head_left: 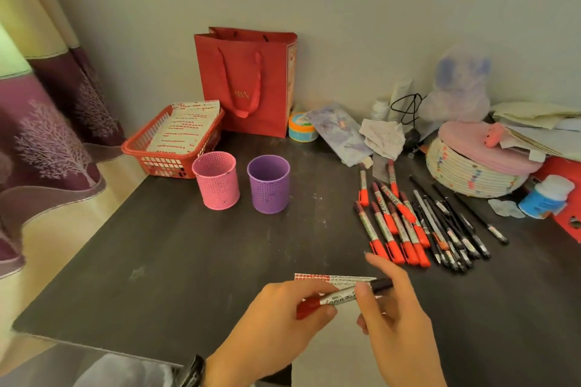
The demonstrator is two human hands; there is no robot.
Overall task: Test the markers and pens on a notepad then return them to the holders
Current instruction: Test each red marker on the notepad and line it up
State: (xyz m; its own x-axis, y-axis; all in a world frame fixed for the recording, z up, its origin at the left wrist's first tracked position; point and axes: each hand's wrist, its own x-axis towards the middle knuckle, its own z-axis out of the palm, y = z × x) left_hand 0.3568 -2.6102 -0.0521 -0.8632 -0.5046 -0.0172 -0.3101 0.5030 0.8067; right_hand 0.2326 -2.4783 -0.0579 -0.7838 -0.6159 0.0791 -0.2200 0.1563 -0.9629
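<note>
Down at the near edge of the dark table point(157, 261), both hands hold one marker point(342, 295) just above the notepad point(333, 278). The left hand point(276, 324) pinches its red cap end between thumb and curled fingers; the right hand point(396, 317) grips the barrel near the dark end, forefinger stretched out. Further back stand a pink holder point(217, 181) and a purple holder point(268, 184), side by side and apart. To the right lie red markers point(393, 223) in a heap, black pens point(452, 229) just beside them. A red basket point(141, 148) and red bag point(248, 82) sit behind.
</note>
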